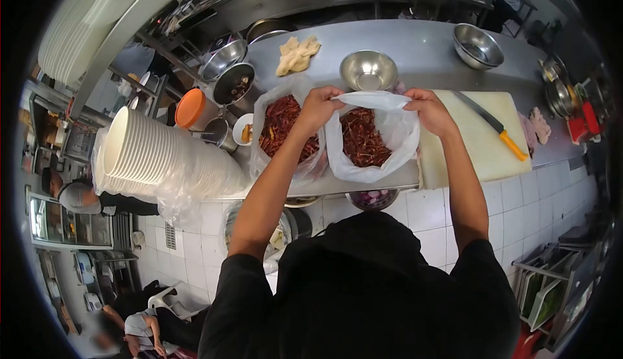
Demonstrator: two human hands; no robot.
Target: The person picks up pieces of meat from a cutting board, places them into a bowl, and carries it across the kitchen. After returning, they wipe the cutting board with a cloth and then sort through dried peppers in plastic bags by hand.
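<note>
A white plastic bag [404, 140] with dried red chilies [365, 140] inside stands at the near edge of the steel table. My left hand [319, 107] pinches the left end of its far rim. The right end of that rim is gripped between the thumb and fingers of my right hand [428, 109]. Between my hands the rim is stretched, and the bag's mouth is wide. Just left, beside my left forearm, sits a second, clearer plastic bag [261, 118] of dried red chilies [279, 122].
A knife [491, 122] with a yellow handle lies on the cutting board [448, 158] at right. Steel bowls [368, 70] and a crumpled cloth [298, 55] are farther back. Stacked white tubs [162, 151] lean at left. Below the table edge is a bowl of purple pieces [372, 199]. People are at left.
</note>
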